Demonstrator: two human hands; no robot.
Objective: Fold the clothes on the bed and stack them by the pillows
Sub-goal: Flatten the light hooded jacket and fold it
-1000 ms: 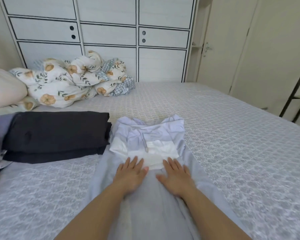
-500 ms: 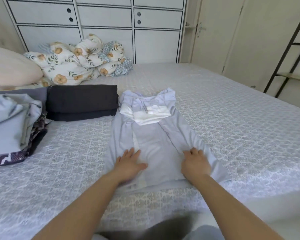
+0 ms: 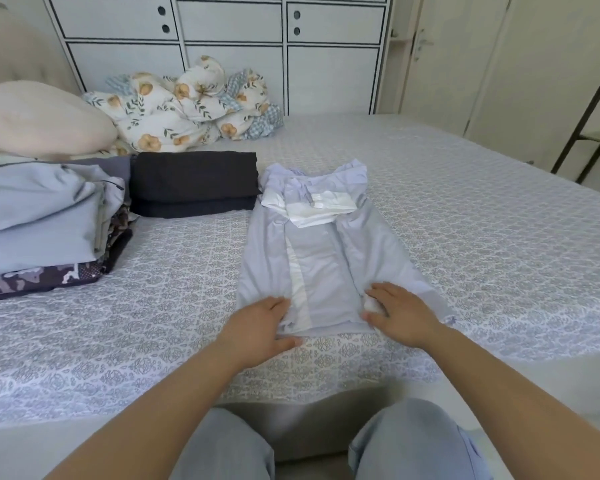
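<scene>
A pale lilac garment (image 3: 321, 258) lies flat on the bed (image 3: 482, 216), its sides folded inward and white lining showing near its far end. My left hand (image 3: 260, 323) pinches the near hem at the left corner, thumb below the edge and fingers on top. At the hem's right corner my right hand (image 3: 402, 313) grips it, with a bit of white fabric bunched between thumb and fingers. A folded black garment (image 3: 193, 181) lies to the far left of it. A stack of folded clothes (image 3: 39, 230) sits by the pink pillow (image 3: 45, 119).
A crumpled floral quilt (image 3: 187, 105) lies at the far end of the bed against a white wardrobe (image 3: 229, 36). My knees in grey trousers (image 3: 413, 441) are at the bed's near edge. A black metal rack (image 3: 589, 98) stands at the right, beside a cream door.
Both hands slid down the garment from near its white lining to the near hem and took hold of it. The view pulled back, showing the bed's near edge and my knees.
</scene>
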